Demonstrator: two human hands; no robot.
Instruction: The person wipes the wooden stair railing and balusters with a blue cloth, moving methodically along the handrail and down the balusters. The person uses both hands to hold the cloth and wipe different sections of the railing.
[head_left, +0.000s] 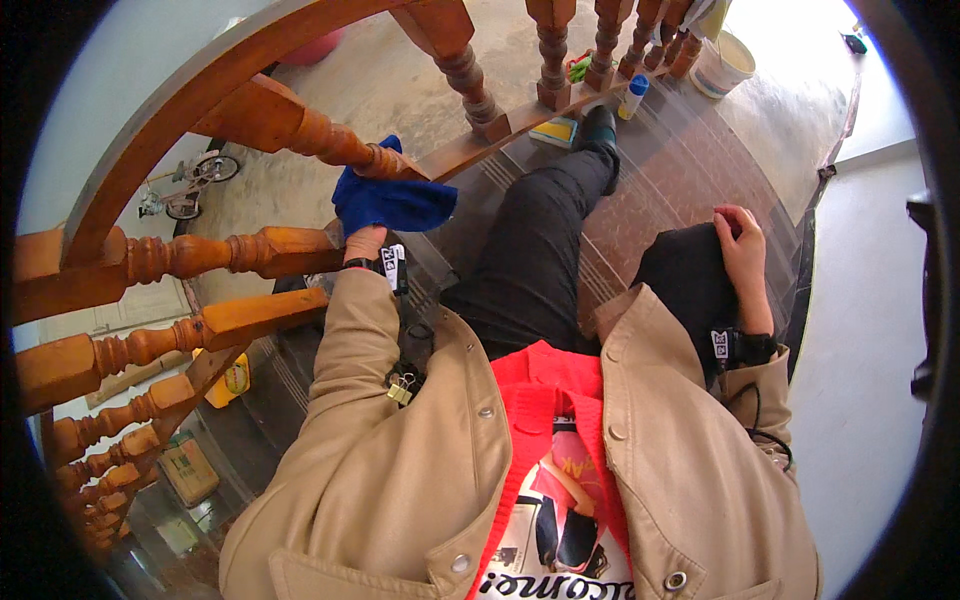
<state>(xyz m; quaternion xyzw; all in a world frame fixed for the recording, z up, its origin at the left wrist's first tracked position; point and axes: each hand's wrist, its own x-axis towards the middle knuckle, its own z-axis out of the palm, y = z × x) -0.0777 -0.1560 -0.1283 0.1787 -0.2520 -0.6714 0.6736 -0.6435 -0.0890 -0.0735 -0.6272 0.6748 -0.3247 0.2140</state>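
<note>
My left hand (365, 244) grips a dark blue cloth (397, 202), which is draped around the lower end of a turned wooden baluster (330, 135). The cloth hides most of my left fingers. Beside that hand stands another baluster (202, 256) of the same wooden stair railing. My right hand (744, 247) rests by my bent right knee, its fingers loosely curled with a gap at the thumb and nothing visible in it. My left leg stretches down the stairs, the foot beside a yellow-and-blue sponge or brush (555, 133) and a blue-capped bottle (634, 97).
A curved wooden handrail (142, 97) arches at upper left. Brown stair treads (637, 225) descend ahead to a floor with a white bucket (722, 66). A white wall (862, 300) runs along the right. Behind the balusters are a yellow container (229, 380), a cardboard box (189, 469) and a small bicycle (191, 184).
</note>
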